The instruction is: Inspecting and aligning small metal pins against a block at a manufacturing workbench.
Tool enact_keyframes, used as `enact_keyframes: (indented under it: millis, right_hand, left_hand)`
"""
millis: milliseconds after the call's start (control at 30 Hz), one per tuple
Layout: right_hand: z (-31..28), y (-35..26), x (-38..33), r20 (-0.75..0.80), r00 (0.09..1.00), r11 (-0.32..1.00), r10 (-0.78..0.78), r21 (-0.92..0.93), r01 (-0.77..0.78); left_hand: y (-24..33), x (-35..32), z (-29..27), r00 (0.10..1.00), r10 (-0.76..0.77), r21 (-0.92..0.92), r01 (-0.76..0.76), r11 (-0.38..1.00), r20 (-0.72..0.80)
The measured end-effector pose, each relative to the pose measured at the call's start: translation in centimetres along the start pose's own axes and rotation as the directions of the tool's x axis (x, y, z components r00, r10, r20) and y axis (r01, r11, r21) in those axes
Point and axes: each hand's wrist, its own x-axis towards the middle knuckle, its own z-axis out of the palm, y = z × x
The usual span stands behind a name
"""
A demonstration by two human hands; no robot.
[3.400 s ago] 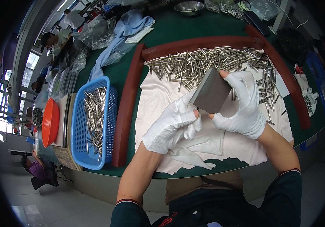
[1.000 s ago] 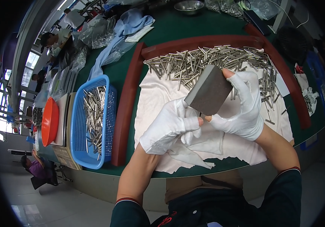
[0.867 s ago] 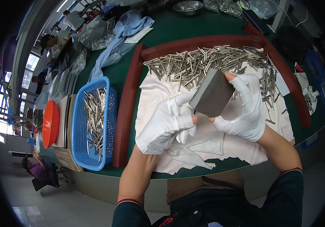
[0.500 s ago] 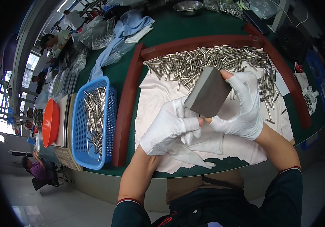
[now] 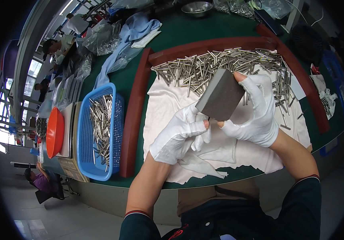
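A dark grey block (image 5: 222,96), which looks like a sanding sponge, is held tilted above a pale cloth (image 5: 162,105). My right hand (image 5: 260,114), in a white glove with bare thumb and fingertip, grips it by its right edge and lower corner. At the block's lower left, my gloved left hand (image 5: 182,134) is closed, its bare thumb tip pressed toward the fingers. A small dark end shows by that thumb, but the block hides most of what is pinched. Beyond the block lie many loose metal pins (image 5: 204,66) in a heap on the cloth.
Dark red rails (image 5: 136,116) border the cloth on the left, back and right. Left of them stands a blue plastic basket (image 5: 118,132) with metal pins, beside a red-orange tray (image 5: 54,132). A metal bowl (image 5: 196,8) sits at the back. Other people are at the far left.
My left hand has shifted slightly left, and its thumb tip is a little farther from my right thumb. The block has tilted slightly, still in my right hand.
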Motion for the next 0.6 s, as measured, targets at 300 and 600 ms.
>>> enact_keyframes:
  millis: [300,600]
  right_hand:
    - [-0.4,0.4,-0.3,0.037,0.999,0.999,0.005,-0.033,-0.004]
    - [-0.2,0.2,-0.2,0.035,0.996,0.993,-0.082,-0.077,0.085]
  left_hand:
    - [-0.1,0.1,0.1,0.999,0.038,-0.086,-0.038,0.996,-0.002]
    - [0.0,-0.1,0.4,1.0,-0.007,-0.185,0.008,0.983,0.009]
